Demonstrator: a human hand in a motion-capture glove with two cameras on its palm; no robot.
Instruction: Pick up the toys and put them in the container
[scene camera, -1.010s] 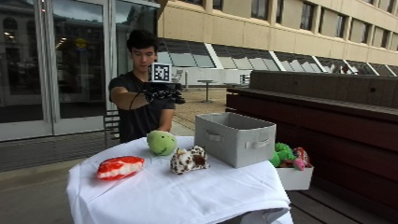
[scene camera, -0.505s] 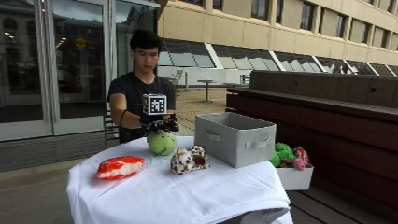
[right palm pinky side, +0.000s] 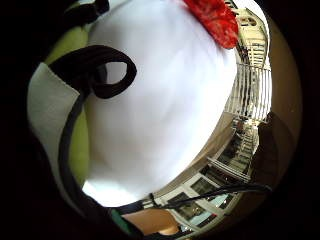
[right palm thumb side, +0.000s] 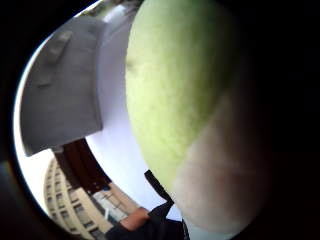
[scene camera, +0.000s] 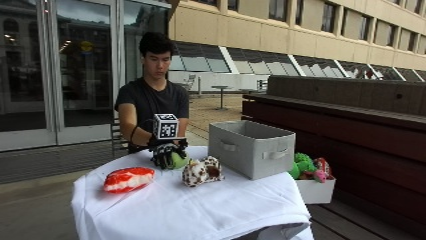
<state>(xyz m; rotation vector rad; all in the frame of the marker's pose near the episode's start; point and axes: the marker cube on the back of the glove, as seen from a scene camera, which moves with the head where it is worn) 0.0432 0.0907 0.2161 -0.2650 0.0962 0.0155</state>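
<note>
My gloved right hand (scene camera: 166, 153) has come down over the green ball-shaped plush toy (scene camera: 178, 160) on the white tablecloth (scene camera: 200, 205), fingers curled round it. That green toy (right palm thumb side: 175, 95) fills the thumb side palm view and shows as a green edge (right palm pinky side: 80, 145) in the little finger side view. A brown-and-white spotted plush (scene camera: 202, 171) lies just right of the hand. A red-and-white plush (scene camera: 128, 179) lies at the table's left, also seen as the red toy (right palm pinky side: 215, 20). The grey fabric container (scene camera: 251, 148) stands at the right of the table, and its grey wall (right palm thumb side: 65, 85) is close by.
A white box (scene camera: 315, 189) with several colourful plush toys (scene camera: 307, 166) sits on the bench to the right of the table. A dark wooden bench wall (scene camera: 359, 125) runs behind it. The tablecloth hangs over the table's front edge.
My hand dropped from chest height down onto the green plush and closed its fingers round it. The other toys and the container stayed where they were.
</note>
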